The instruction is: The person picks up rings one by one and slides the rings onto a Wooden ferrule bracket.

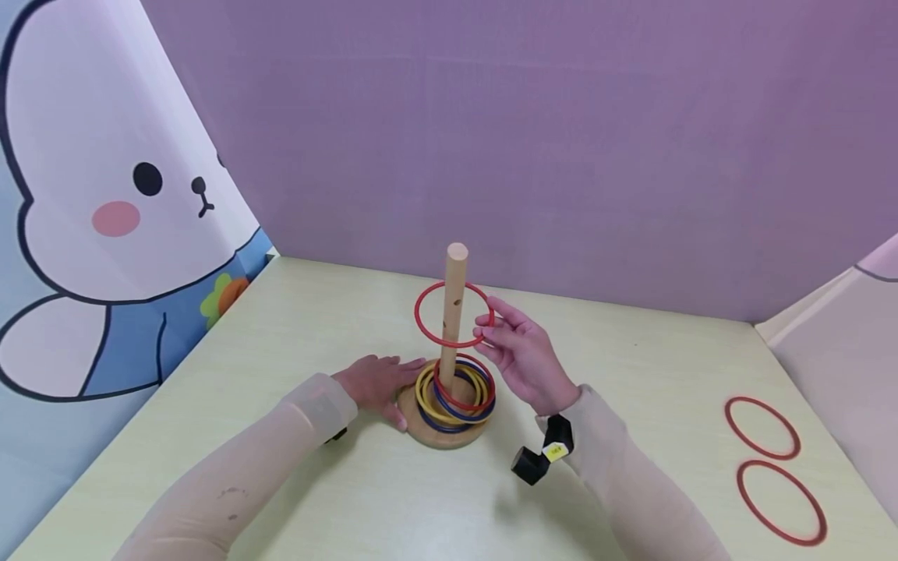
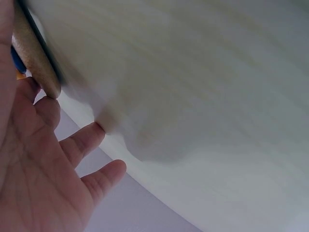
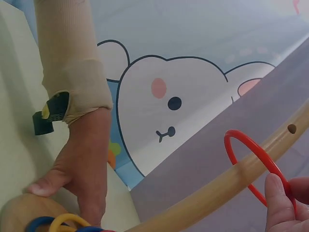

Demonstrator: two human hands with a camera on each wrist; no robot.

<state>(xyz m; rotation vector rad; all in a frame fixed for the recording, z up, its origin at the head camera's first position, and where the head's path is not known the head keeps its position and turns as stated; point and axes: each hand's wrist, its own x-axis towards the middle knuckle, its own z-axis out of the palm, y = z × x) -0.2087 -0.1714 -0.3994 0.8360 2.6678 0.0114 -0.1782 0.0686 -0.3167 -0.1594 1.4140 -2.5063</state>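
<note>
My right hand (image 1: 525, 357) pinches a red ring (image 1: 418, 323) at its right side between thumb and fingers. That ring encircles the upper part of a wooden peg (image 1: 456, 273), which stands upright from a round wooden base (image 1: 438, 439). In the right wrist view, too, the held ring (image 3: 256, 151) loops around the peg (image 3: 207, 195). My left hand (image 1: 379, 383) lies at the base's left edge with its fingers extended, the thumb touching the rim. Around the foot of the peg are piled several yellow, blue and red rings (image 1: 484, 421), the red one uppermost.
Two more red rings (image 1: 762, 428) lie flat near the right edge of the pale table (image 1: 337, 312). Behind the table hangs a purple cloth (image 1: 561, 156). A cartoon-printed panel (image 1: 70, 257) stands along the left side.
</note>
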